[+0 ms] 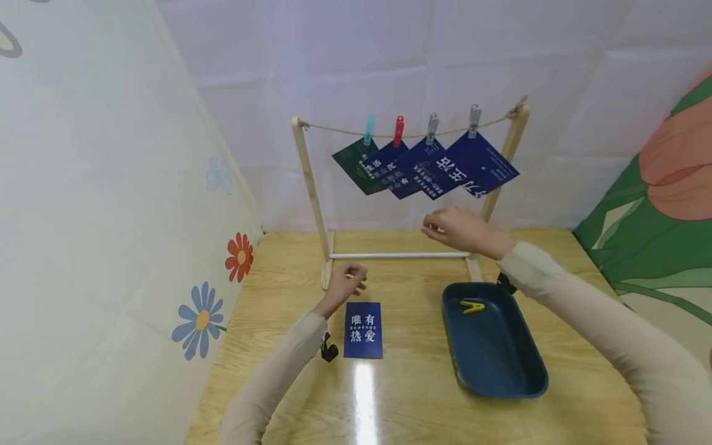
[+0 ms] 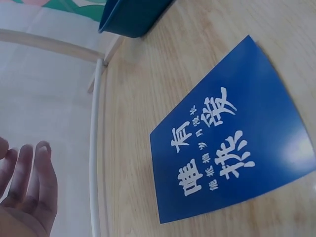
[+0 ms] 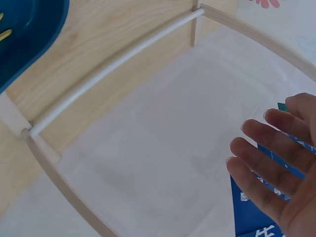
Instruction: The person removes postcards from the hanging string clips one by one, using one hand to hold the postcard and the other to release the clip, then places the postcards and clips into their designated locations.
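Note:
My left hand (image 1: 346,282) hovers above the table just beyond a blue card (image 1: 363,346) with white characters, its fingers loosely bent around nothing. In the left wrist view the card (image 2: 222,143) lies flat, apart from the fingers. My right hand (image 1: 457,230) is raised in front of the rack, just under the hanging cards, and holds nothing; its fingers are spread in the right wrist view. From the string hang a green card (image 1: 356,162) and several blue cards (image 1: 481,162), held by a light blue clip (image 1: 369,128), a red clip (image 1: 398,131) and two grey clips (image 1: 474,120).
The wooden rack (image 1: 309,173) stands at the table's back, with a white rod (image 1: 400,255) across its base. A dark blue tray (image 1: 495,392) at the right holds a yellow clip (image 1: 471,306). A white cloth (image 1: 233,37) hangs behind.

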{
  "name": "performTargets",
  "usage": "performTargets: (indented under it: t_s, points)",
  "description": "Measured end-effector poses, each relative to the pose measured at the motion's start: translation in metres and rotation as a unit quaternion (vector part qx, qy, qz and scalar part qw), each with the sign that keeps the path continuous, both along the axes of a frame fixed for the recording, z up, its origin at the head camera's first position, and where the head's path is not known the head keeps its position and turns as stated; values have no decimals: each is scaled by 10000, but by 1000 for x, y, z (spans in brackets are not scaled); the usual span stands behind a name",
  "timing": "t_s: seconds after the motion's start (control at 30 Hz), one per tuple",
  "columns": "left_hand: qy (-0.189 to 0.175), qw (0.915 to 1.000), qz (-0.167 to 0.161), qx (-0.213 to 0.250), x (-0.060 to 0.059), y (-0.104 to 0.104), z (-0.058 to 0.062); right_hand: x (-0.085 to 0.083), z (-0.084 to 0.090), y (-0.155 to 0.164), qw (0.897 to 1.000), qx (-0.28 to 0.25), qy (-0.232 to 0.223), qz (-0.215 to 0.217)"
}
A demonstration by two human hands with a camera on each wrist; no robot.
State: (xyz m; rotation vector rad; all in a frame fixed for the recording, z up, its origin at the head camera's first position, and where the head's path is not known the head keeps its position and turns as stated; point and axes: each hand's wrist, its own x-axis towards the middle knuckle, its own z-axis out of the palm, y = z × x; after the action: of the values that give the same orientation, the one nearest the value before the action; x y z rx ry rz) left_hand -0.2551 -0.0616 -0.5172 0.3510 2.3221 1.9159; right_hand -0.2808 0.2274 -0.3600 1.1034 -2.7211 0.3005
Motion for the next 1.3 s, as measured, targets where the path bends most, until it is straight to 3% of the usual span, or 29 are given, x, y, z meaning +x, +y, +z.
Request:
performTargets:
  t_s: [0.27, 0.47, 0.83, 1.03, 1.3]
  points:
    - [112, 9991, 355, 203, -10, 4, 4, -9, 17, -7, 9996, 76, 183, 187]
    - [266, 9982, 503, 164, -14, 6, 13, -11, 33, -13, 9970, 355, 679, 131]
    - [327, 9980, 498, 234, -23, 15, 26, -15, 57, -30, 9941, 574, 920, 25]
    - [496, 9970, 522, 274, -29, 15, 36, -19, 72, -38, 9897, 585, 1277, 273]
    - [429, 9953, 760, 410, -35, 14, 47, -23, 91, -48, 9866, 387, 1489, 550]
